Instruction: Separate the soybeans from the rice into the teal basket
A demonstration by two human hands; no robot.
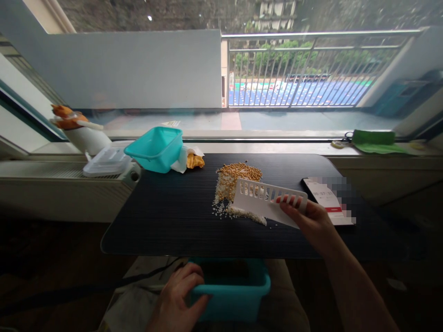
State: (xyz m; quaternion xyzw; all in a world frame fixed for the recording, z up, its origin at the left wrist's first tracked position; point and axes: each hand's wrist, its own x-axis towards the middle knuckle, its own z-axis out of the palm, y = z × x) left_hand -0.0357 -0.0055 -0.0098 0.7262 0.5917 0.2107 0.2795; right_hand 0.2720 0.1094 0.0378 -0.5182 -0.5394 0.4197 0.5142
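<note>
Below the black desk (pixel 166 216), at its near edge, our left hand (pixel 180 297) grips a teal plastic tub (pixel 238 295); right hand (pixel 313 223) clasps a white slotted scraper (pixel 263 200); mixed grains (pixel 235 177) might miss it

Dark ribbed rounded-corner tabletop (pixel 166 221) pushed against a wide glass window (pixel 194 18), with a pale sill ledge (pixel 277 148) under it. Outside are a grey balcony wall (pixel 138 69), a metal bar railing (pixel 311 64) and a blue sports court (pixel 294 94). Flat daylight. White slatted heater cover (pixel 51 174) at left. Floor dark, unclear.
</note>
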